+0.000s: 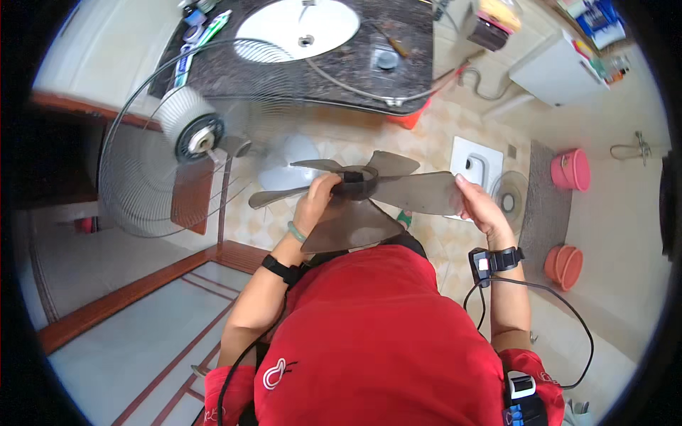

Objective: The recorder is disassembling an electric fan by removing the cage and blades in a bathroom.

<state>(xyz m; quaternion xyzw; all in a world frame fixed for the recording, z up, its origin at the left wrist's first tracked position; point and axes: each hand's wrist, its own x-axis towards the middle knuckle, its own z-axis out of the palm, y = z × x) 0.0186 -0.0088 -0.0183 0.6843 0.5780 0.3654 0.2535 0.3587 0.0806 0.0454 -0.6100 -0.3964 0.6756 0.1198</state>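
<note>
Both my hands are on a translucent grey-brown fan blade wheel [355, 186], its several blades spread out at waist height in front of me. My left hand [316, 204] is closed at the hub, with the fingers partly hidden behind it. At the tip of the right-hand blade, my right hand [483, 206] pinches the edge between thumb and fingers. To the left stands an electric fan with its wire rear guard [114, 128] and bare motor shaft [204, 140] showing. The fan's white motor housing [181, 110] lies behind that shaft.
A dark stone countertop [341, 78] with a white sink [270, 25] lies ahead, bearing toothpaste tubes [213, 27] and a brown-handled tool [394, 44]. A squat toilet [462, 153], pink bucket [570, 170] and orange buckets [563, 266] are on the right. A cable [554, 287] hangs beside my right arm.
</note>
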